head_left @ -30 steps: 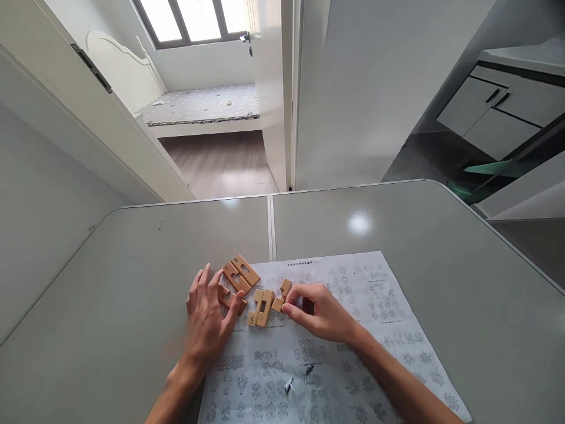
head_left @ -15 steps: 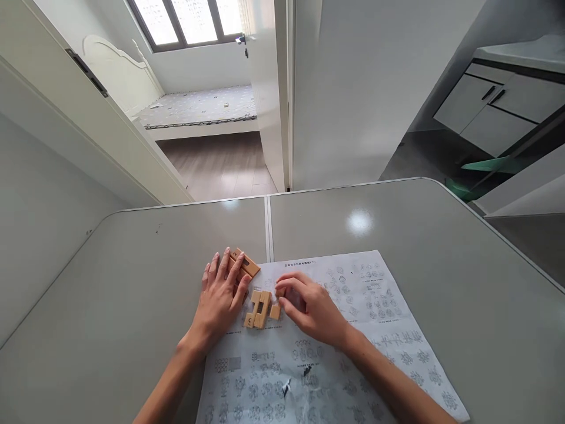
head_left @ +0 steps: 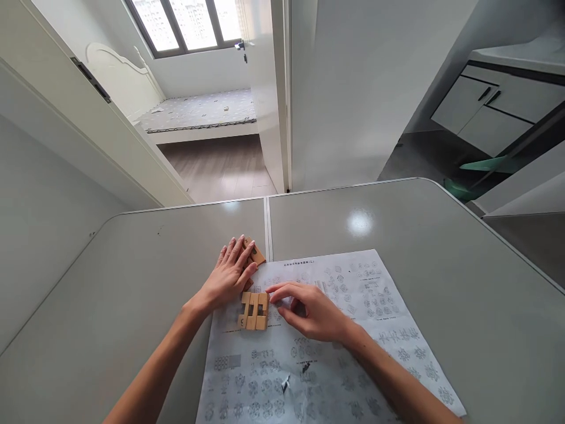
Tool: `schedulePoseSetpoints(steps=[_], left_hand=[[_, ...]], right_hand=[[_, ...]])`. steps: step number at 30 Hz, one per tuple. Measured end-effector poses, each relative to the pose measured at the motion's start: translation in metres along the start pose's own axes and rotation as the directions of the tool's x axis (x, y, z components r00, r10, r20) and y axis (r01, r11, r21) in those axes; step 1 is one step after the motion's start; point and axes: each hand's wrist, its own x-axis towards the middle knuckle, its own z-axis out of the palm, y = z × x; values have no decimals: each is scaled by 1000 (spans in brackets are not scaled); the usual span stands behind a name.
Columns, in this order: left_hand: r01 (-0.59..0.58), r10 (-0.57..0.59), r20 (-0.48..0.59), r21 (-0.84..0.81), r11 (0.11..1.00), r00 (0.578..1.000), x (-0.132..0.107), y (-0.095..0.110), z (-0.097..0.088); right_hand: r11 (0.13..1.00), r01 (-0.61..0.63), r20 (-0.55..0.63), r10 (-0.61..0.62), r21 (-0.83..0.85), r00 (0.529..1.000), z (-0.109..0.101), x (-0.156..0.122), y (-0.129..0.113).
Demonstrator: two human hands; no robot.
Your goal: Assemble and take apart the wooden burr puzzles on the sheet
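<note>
Below centre frame, an uneven nudge from the bare right hand, grip parted, could skew the notched tan wooden blocks, the bare left hand spread flat above.

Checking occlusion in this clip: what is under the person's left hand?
Brown, flat wooden blocks show past the fingers and below the thumb of the left hand. How many lie there, and their full outlines, is covered.

Beyond the far edge of my worktop, I see a bed, a window and an open door; past the far right corner, white cabinets.
</note>
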Motion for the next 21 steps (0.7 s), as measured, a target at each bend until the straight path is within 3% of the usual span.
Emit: schedulePoseSetpoints(steps=[7,15,21], left_hand=[[-62,60,-25,-86,994,998,22,5,-3],[-233,226,-56,-219,948,972,34,23,-11],[-322,321,-44,-247,914,946,44,32,-8]], right_hand=[[999,-29,-9,29,19,1000,0,0,-1],[998,-58,-34,60,39,998,0,0,-3],[996,-73,-122,78,42,989,4,0,-1]])
